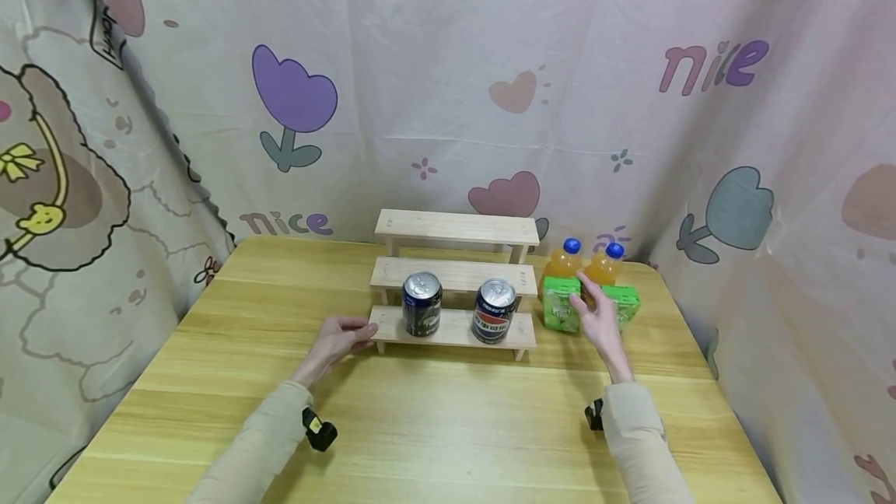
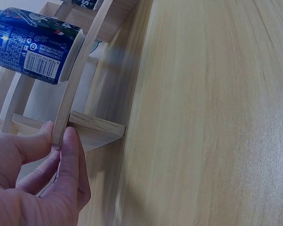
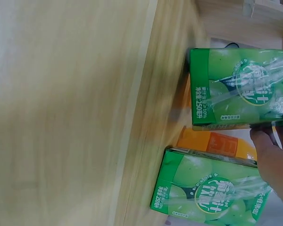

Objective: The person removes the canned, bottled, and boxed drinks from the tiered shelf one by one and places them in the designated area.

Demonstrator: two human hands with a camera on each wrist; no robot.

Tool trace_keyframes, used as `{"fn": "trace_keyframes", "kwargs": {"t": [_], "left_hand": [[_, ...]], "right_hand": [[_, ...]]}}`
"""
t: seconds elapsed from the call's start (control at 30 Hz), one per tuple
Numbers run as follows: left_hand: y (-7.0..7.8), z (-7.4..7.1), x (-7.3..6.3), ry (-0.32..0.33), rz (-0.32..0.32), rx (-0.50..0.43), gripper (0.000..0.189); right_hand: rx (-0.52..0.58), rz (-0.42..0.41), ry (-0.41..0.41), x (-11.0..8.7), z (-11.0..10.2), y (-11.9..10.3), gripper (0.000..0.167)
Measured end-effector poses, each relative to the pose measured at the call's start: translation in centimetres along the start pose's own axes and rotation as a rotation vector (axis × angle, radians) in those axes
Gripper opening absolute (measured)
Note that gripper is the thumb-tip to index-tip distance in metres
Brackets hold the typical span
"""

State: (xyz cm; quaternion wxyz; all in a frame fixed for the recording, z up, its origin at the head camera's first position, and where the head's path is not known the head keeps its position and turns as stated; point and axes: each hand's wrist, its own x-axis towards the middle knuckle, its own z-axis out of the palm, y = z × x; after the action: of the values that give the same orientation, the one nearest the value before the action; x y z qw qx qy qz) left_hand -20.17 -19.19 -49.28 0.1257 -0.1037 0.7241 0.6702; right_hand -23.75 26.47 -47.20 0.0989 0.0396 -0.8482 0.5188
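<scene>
Two dark blue cola cans, a left one (image 1: 421, 305) and a right one (image 1: 492, 313), stand on the lowest step of a three-step wooden rack (image 1: 458, 228). My left hand (image 1: 339, 339) pinches the left end of that step, thumb on top and fingers beneath, as the left wrist view shows. A green juice box (image 1: 560, 306) stands to the right of the rack. At its right side is my right hand (image 1: 600, 325), thumb and fingers spread, their tips at the box's edge. Another green juice box (image 3: 210, 190) stands just right of this hand.
Behind the juice boxes stand two orange juice bottles with blue caps, a left bottle (image 1: 565, 259) and a right bottle (image 1: 603, 264). The wooden table (image 1: 420, 434) extends toward me. A patterned curtain (image 1: 420, 99) hangs behind and along both sides.
</scene>
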Motion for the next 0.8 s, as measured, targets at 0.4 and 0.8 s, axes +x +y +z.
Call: {"fn": "trace_keyframes", "kwargs": {"t": [0.4, 0.8], "left_hand": [[0.03, -0.05, -0.09, -0.002, 0.004, -0.024, 0.048], [0.08, 0.08, -0.21, -0.002, -0.002, -0.031, 0.048]], "right_hand": [[0.165, 0.142, -0.044, -0.32, -0.33, 0.23, 0.057], [0.171, 0.156, -0.05, -0.35, -0.47, 0.42, 0.057]]}}
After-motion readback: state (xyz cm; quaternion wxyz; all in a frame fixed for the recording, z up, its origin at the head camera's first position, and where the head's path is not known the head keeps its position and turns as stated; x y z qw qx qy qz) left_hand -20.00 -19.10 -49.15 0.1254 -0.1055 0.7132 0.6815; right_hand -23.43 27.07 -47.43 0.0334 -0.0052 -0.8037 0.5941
